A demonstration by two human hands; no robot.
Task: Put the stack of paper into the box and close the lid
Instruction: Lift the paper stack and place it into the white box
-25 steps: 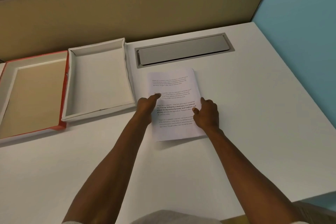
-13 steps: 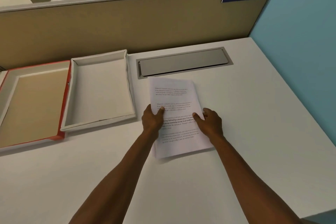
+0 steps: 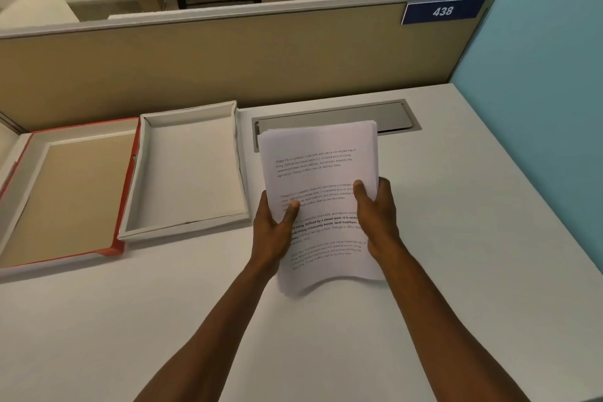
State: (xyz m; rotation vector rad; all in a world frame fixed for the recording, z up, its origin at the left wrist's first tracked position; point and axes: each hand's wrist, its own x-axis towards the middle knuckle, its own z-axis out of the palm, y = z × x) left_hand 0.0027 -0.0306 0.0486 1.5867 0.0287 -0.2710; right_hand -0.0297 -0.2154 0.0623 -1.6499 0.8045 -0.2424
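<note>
A stack of printed white paper (image 3: pixel 321 173) is lifted off the desk, its near edge sagging. My left hand (image 3: pixel 272 232) grips its left edge with the thumb on top. My right hand (image 3: pixel 375 212) grips its right edge the same way. Left of the paper sits the open white box (image 3: pixel 243 170), shallow and with nothing inside. Further left lies its lid (image 3: pixel 127 189), red outside, upside down, showing a tan inner face.
A grey metal cable hatch (image 3: pixel 394 117) is set into the white desk (image 3: pixel 456 238) behind the paper. A tan partition (image 3: pixel 228 62) with a blue sign reading 438 (image 3: pixel 443 11) runs along the back, and a blue wall (image 3: pixel 538 59) stands at the right.
Both hands closed on the sides of the paper stack and raised it off the desk. The camera view tilted upward.
</note>
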